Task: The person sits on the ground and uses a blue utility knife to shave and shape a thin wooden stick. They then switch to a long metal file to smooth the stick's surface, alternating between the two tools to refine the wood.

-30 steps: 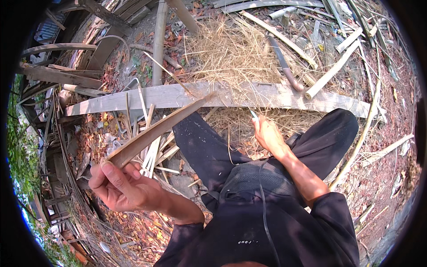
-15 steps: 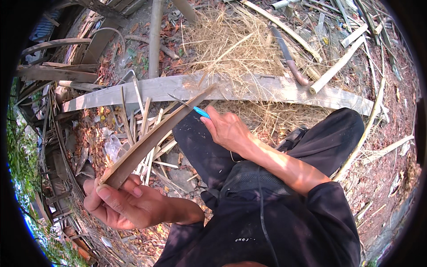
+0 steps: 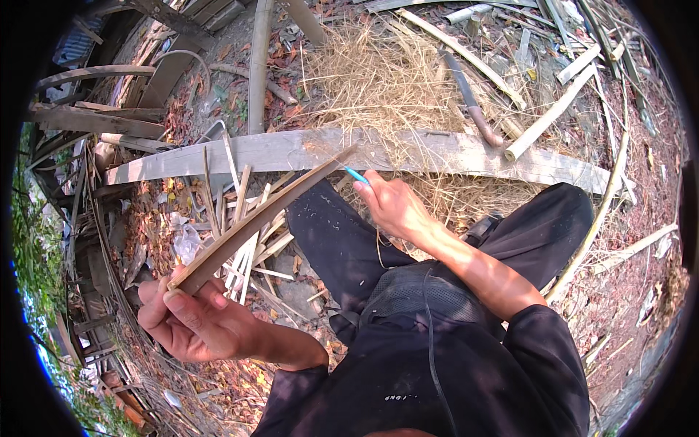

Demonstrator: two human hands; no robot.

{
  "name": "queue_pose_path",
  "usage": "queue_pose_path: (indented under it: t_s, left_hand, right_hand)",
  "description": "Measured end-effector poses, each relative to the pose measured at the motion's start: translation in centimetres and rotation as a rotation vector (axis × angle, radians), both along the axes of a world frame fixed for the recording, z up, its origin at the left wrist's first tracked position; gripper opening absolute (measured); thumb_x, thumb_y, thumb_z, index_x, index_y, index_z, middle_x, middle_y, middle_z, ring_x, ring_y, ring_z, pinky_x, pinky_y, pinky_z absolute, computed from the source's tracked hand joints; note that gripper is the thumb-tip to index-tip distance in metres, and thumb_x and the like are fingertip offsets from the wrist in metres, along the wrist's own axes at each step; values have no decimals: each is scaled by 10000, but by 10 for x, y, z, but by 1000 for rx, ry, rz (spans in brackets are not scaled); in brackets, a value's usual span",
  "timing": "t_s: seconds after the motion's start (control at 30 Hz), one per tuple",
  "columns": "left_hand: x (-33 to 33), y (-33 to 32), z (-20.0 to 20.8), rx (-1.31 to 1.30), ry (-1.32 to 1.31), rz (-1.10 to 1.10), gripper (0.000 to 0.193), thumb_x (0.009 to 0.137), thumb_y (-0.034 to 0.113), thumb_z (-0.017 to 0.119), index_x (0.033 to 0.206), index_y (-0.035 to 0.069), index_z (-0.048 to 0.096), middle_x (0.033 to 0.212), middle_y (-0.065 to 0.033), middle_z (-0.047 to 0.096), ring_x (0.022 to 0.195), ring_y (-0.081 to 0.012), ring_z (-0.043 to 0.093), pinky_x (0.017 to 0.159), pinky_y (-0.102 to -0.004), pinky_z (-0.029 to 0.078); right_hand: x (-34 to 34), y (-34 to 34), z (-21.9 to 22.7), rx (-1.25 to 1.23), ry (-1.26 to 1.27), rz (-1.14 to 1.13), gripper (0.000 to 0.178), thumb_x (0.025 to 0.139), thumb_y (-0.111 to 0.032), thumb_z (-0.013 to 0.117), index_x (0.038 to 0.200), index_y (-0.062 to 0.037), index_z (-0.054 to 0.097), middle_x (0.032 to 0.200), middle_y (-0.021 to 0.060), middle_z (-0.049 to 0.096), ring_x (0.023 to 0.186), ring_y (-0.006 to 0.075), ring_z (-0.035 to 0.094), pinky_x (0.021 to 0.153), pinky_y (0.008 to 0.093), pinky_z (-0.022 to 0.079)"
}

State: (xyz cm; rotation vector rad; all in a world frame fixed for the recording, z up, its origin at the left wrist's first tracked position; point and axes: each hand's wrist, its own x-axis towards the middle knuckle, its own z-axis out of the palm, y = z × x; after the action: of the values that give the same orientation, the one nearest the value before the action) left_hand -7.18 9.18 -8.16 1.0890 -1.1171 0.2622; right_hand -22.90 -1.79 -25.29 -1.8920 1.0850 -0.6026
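My left hand (image 3: 195, 324) pinches the near end of a long brown bamboo strip (image 3: 256, 223) between thumb and fingers. The strip slants up and to the right, its far end over a weathered wooden plank (image 3: 269, 151). My right hand (image 3: 397, 207) is closed around a small knife with a blue handle (image 3: 355, 175). The handle points toward the strip's far end; the blade is hard to make out there. Beneath the strip lies a pile of pale split strips (image 3: 246, 262).
A machete (image 3: 463, 87) rests with its brown handle on the plank. Curly straw-coloured shavings (image 3: 378, 76) heap behind the plank. Bamboo pieces (image 3: 550, 109) lie at the right. Stacked boards (image 3: 102, 120) stand at the left, and a plastic bag (image 3: 186, 242) sits near the strips.
The knife in my right hand has moved right along the strip to its far end. My left hand has risen slightly with the strip.
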Motion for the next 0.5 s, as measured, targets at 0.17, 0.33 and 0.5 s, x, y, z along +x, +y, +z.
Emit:
queue_pose_path:
  t_s: [0.17,0.33,0.5]
  left_hand:
    - [10,13,-7,31,-63,-31,174,944,123,501,906,-42,457,743,-101,431,466,-70,327,390,-189,251]
    - [15,17,-6,53,-93,-50,166,946,120,493,914,-38,457,753,-96,419,467,-82,331,422,-207,289]
    - [22,21,-18,13,-22,-25,171,953,132,486,919,-33,457,775,-101,428,467,-81,335,430,-208,300]
  right_hand:
    - [22,-7,-18,-85,-3,85,335,984,-295,396,937,13,519,541,210,541,529,407,582,468,479,455]
    - [-38,-32,-165,-306,531,-21,352,980,-304,388,926,13,531,571,148,551,485,299,596,417,412,469]
    - [-18,-12,-71,42,168,-88,375,975,-331,395,959,35,481,566,260,546,582,448,585,539,525,465]
